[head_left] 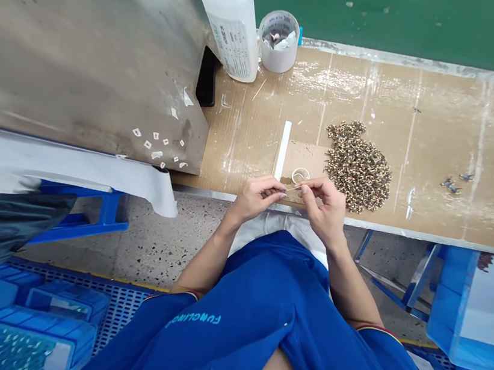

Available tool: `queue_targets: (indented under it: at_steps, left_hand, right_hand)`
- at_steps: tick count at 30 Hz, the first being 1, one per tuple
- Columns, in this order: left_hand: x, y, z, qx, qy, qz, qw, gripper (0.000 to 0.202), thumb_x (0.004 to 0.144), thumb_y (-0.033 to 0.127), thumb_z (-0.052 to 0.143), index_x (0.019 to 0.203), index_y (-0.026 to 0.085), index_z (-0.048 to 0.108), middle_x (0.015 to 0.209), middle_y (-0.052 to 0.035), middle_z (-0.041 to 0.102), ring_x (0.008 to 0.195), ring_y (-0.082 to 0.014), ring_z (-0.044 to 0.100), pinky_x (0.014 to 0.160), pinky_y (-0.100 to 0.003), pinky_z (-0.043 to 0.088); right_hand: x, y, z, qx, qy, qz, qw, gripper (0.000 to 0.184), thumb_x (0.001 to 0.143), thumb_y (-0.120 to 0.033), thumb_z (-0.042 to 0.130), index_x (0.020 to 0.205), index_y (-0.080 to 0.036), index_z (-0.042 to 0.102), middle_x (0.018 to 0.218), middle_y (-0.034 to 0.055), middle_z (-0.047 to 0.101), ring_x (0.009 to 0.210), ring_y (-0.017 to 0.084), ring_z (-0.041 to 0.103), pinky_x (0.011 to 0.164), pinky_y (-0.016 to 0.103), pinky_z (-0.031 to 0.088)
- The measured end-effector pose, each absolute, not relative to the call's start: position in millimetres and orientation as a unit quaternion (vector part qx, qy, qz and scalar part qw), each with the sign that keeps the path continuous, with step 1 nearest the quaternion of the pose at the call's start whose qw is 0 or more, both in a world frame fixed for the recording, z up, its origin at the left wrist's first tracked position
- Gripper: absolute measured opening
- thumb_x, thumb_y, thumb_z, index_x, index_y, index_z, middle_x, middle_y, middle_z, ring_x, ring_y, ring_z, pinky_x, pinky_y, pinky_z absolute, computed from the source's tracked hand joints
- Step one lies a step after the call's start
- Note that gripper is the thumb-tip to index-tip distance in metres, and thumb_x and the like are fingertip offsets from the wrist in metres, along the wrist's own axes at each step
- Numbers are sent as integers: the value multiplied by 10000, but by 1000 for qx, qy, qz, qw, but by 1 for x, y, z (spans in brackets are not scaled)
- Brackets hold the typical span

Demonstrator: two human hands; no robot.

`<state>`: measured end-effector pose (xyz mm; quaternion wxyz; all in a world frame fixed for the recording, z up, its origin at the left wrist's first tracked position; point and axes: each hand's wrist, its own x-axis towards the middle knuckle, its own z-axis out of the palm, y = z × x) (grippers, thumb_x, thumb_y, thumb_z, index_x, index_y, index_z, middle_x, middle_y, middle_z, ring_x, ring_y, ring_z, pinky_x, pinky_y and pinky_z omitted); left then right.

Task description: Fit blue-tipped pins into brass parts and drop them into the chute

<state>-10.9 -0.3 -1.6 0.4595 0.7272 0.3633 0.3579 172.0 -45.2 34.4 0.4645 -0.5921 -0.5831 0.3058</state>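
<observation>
My left hand is pinched near the table's front edge, around something tiny and dark that I cannot make out. My right hand pinches a thin wooden stick, like a toothpick, whose tip reaches my left fingertips. Just beyond the fingers lies a small round white lid or ring on a flat piece of cardboard. To the right of it spreads a pile of small brown and gold parts, close to my right hand. A white strip lies at the cardboard's left side.
A white bottle with a blue cap stands at the back left, beside a cup holding scraps. Another thin stick lies before them. Several small parts rest at the right. A metal surface borders the left; blue bins stand below.
</observation>
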Motion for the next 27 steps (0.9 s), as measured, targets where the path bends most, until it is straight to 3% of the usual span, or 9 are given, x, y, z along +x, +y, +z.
queue_targets:
  at_steps: [21, 27]
  left_hand:
    - [-13, 0, 0, 733, 356, 354, 460, 117, 933, 253, 685, 883, 156, 727, 799, -38, 708, 669, -109, 629, 590, -208, 499]
    - [-12, -1, 0, 723, 366, 355, 466, 133, 927, 271, 685, 878, 156, 730, 803, -40, 711, 643, -104, 624, 577, -206, 503]
  right_hand:
    - [170, -44, 32, -582, -628, 274, 438, 159, 969, -310, 575, 863, -229, 661, 777, 12, 737, 650, 152, 681, 616, 273, 530]
    - [179, -42, 34, -598, -586, 278, 470, 184, 984, -362, 568, 895, -227, 656, 810, 23, 711, 690, 156, 671, 641, 296, 539]
